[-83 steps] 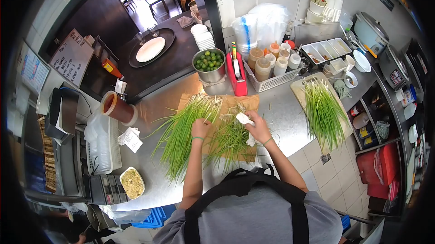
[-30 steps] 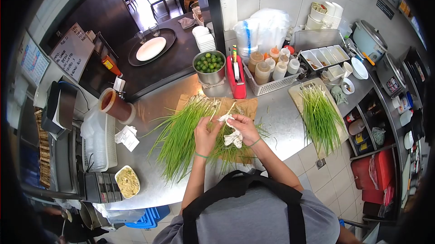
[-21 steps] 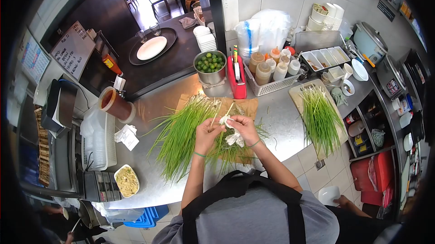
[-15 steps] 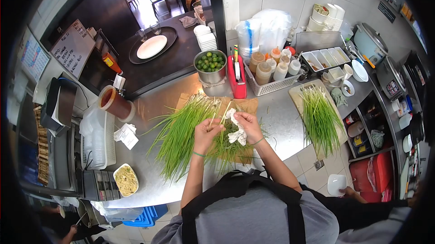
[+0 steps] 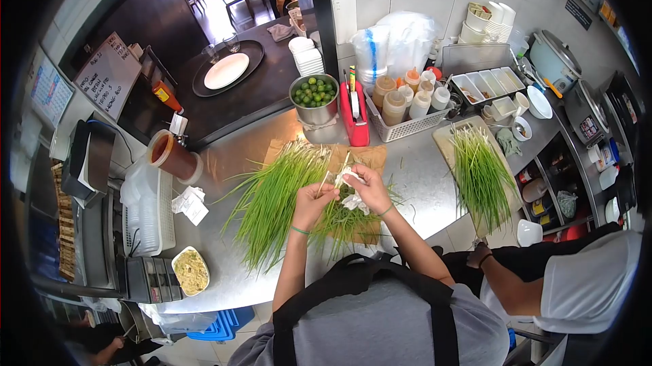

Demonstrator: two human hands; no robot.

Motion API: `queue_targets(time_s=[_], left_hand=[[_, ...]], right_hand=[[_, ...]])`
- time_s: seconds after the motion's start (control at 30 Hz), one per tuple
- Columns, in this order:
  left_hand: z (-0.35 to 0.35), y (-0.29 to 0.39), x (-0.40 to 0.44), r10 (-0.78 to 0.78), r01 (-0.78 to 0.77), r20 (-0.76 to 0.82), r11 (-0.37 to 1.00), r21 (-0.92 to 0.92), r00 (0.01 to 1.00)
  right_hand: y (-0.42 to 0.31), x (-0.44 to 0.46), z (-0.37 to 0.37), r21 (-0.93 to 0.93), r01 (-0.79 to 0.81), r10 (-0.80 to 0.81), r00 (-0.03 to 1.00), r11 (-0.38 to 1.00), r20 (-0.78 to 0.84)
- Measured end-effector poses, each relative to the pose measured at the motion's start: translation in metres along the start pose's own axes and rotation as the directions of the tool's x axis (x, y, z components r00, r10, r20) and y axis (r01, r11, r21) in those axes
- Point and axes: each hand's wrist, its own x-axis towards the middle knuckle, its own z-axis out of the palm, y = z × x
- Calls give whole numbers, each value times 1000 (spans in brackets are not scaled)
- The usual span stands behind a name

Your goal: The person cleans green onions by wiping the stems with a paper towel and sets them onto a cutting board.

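My left hand (image 5: 315,204) pinches the pale end of a green chive stalk. Close beside it, my right hand (image 5: 370,189) is closed on a crumpled white cloth (image 5: 354,203), which may be tissue. The cloth and the stalk ends meet between my fingers. Below and left of my hands, a large pile of long green chives (image 5: 275,196) lies on brown paper (image 5: 372,157), white ends pointing away from me. Loose green trimmings (image 5: 343,223) lie under my hands. A second bunch of chives (image 5: 479,172) rests on a cutting board (image 5: 445,145) to the right.
Behind the paper stand a pot of green citrus fruit (image 5: 316,94), a red tape dispenser (image 5: 354,118) and a basket of squeeze bottles (image 5: 407,128). A yellowish food bowl (image 5: 191,271) sits at left. A co-worker (image 5: 577,277) with a white bowl (image 5: 529,233) is close on my right.
My hands have drawn closer together, the right one bringing the cloth toward the stalk. The co-worker at right has come further into view, and the white bowl there has shifted.
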Motion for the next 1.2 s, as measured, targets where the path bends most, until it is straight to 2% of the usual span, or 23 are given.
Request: queue_targets(time_s=[0.1, 0.3, 0.5, 0.73, 0.77, 0.87, 0.9, 1.0, 1.1, 1.2], left_hand=[[1, 2, -1, -14, 14, -2, 1000, -18, 1000], [-4, 0, -3, -20, 20, 2, 1000, -8, 1000], [-4, 4, -9, -39, 39, 0, 999, 20, 999], [-5, 5, -20, -55, 55, -20, 998, 27, 998], [-5, 5, -21, -44, 44, -25, 999, 14, 999], [-5, 10, -20, -46, 48, -78, 999, 22, 996], [-6, 7, -18, -27, 30, -91, 999, 25, 995], [-3, 0, -12, 14, -9, -125, 999, 43, 992], [5, -1, -11, 36, -25, -137, 996, 81, 990], [5, -5, -11, 43, -33, -109, 996, 89, 993]], right_hand=[[1, 0, 2, 174, -77, 75, 997, 982, 19], [-1, 1, 1, 0, 37, -37, 998, 999, 47], [-13, 3, -4, 251, -149, 120, 985, 957, 128], [-33, 19, -21, 459, -189, 242, 969, 868, -60], [-30, 23, -23, 437, -142, 203, 974, 888, -97], [-20, 21, -24, 108, 30, -16, 992, 994, -128], [-24, 13, -18, 50, 1, 5, 994, 999, -112], [-20, -3, 5, -128, 114, -125, 989, 985, -84], [-32, -13, 16, -351, 85, -132, 985, 932, -111], [-23, -11, 16, -246, -13, -22, 990, 969, -139]])
